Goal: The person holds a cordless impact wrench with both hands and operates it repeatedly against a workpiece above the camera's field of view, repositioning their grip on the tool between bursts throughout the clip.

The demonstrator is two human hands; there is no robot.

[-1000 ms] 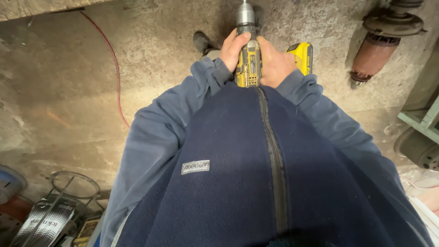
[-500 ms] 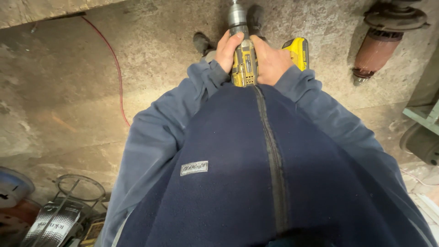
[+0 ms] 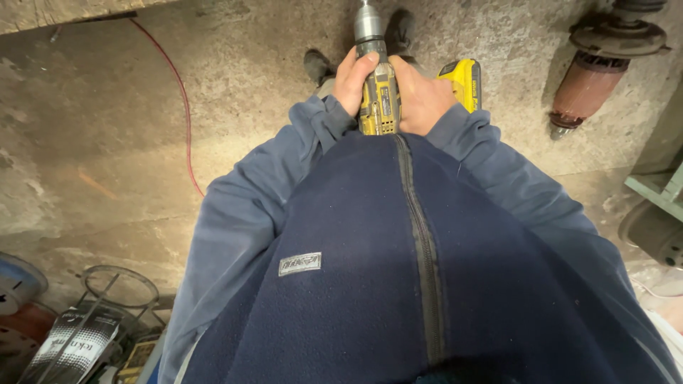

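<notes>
Yellow cordless drill [image 3: 378, 99] held close against chest, chuck pointing away over concrete floor [image 3: 107, 156] — battery end sticks out right. Left hand [image 3: 353, 80] wrapped closed around drill body, right hand [image 3: 421, 96] closed on grip side. Both sleeves of blue fleece jacket [image 3: 370, 284] meet at drill. Motor rotor [image 3: 590, 78] lies on floor well to right; red cable [image 3: 181, 107] runs across floor left. Wire stand [image 3: 117, 288] bottom left.
</notes>
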